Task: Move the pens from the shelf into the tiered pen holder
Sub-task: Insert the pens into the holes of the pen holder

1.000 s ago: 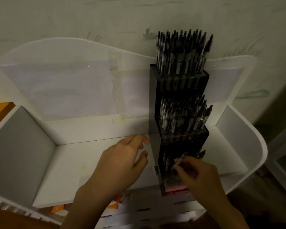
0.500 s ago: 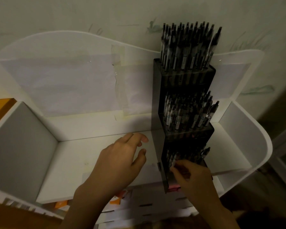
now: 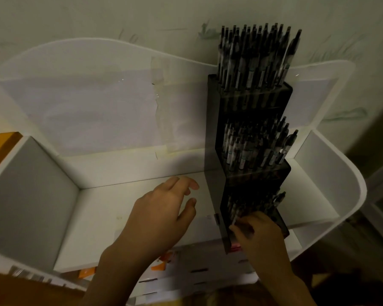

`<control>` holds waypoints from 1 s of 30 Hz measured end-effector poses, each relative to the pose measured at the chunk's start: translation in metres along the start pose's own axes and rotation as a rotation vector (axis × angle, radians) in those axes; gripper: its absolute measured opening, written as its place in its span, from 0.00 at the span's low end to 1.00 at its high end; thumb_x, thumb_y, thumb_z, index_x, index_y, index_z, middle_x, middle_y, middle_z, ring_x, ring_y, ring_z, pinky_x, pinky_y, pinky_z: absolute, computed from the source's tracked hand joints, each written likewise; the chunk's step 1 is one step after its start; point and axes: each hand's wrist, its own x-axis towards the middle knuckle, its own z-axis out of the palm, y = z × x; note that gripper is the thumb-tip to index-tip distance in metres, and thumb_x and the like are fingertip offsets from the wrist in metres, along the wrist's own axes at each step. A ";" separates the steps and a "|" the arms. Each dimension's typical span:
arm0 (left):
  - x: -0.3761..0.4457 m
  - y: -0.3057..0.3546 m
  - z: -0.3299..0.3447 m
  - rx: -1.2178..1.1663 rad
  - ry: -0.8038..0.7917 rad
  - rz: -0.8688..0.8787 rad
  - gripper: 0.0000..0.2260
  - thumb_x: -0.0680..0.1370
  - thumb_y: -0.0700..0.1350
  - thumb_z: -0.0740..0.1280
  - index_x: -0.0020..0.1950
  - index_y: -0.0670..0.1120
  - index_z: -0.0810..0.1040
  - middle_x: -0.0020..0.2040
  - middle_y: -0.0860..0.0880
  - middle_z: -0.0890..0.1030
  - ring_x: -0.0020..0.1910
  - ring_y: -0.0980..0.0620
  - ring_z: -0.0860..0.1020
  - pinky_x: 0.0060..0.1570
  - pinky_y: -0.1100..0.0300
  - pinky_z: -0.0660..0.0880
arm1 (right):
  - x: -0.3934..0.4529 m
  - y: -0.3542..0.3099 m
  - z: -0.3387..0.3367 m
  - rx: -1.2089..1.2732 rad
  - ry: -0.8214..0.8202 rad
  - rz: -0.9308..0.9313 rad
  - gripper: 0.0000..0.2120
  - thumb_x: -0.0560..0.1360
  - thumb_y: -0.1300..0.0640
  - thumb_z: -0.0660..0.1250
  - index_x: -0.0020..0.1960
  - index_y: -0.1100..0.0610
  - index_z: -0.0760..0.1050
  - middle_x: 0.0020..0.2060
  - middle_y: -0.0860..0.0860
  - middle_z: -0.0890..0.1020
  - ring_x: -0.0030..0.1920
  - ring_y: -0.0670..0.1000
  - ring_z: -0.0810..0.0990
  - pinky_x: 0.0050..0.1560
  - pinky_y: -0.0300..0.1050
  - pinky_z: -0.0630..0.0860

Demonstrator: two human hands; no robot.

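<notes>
Pens and holder both sit on the white shelf, a unit with a tall curved back panel and angled side walls, standing against a pale scuffed wall. Sheets of paper are taped across the back panel. Dark tiered pen holder stands upright at the right half of the shelf, its three steps descending toward the viewer. Top tier: dense bundle of pens, upright, tips above the back panel's edge. Middle tier: likewise packed. Lowest tier: fewer pens, partly hidden. Left hand hovers over the bare shelf floor just left of the holder, fingers loosely spread and slightly bent, holding nothing. Right hand is at the lowest tier's front, fingers curled in among the pen tops; light is too dim to tell whether it pinches a single pen. Below the shelf's front edge: white slotted surface with orange pieces, partly covered by the left forearm.
</notes>
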 end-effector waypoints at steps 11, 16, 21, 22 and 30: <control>-0.008 0.009 0.002 0.055 -0.042 0.043 0.17 0.81 0.56 0.57 0.71 0.61 0.63 0.65 0.60 0.73 0.60 0.60 0.74 0.59 0.63 0.72 | -0.006 -0.026 -0.045 -0.241 0.034 -0.095 0.11 0.69 0.44 0.74 0.48 0.46 0.81 0.41 0.43 0.81 0.40 0.45 0.77 0.36 0.37 0.73; -0.017 0.025 -0.002 0.114 -0.017 0.041 0.19 0.81 0.56 0.55 0.72 0.61 0.61 0.68 0.59 0.71 0.62 0.57 0.73 0.61 0.61 0.71 | 0.002 -0.046 -0.080 -0.247 0.089 -0.272 0.11 0.71 0.46 0.73 0.50 0.49 0.80 0.40 0.45 0.80 0.39 0.47 0.77 0.36 0.42 0.78; -0.035 0.040 -0.010 0.176 0.046 -0.029 0.19 0.81 0.56 0.56 0.72 0.59 0.63 0.64 0.57 0.72 0.61 0.56 0.72 0.59 0.61 0.69 | 0.015 -0.073 -0.096 -0.256 0.051 -0.483 0.14 0.71 0.47 0.69 0.52 0.53 0.81 0.44 0.48 0.82 0.42 0.51 0.79 0.41 0.44 0.78; -0.040 0.042 -0.012 0.198 0.062 -0.052 0.18 0.81 0.56 0.56 0.71 0.59 0.63 0.63 0.57 0.72 0.60 0.56 0.72 0.58 0.61 0.69 | 0.017 -0.079 -0.097 -0.266 0.018 -0.524 0.14 0.71 0.47 0.69 0.53 0.53 0.81 0.45 0.48 0.82 0.44 0.51 0.79 0.43 0.45 0.78; -0.100 0.040 -0.043 0.365 0.169 -0.316 0.18 0.81 0.58 0.55 0.71 0.58 0.62 0.66 0.56 0.71 0.64 0.54 0.72 0.63 0.56 0.68 | 0.011 -0.149 -0.087 -0.373 -0.323 -0.832 0.23 0.75 0.42 0.62 0.67 0.47 0.70 0.59 0.46 0.77 0.59 0.50 0.75 0.60 0.50 0.72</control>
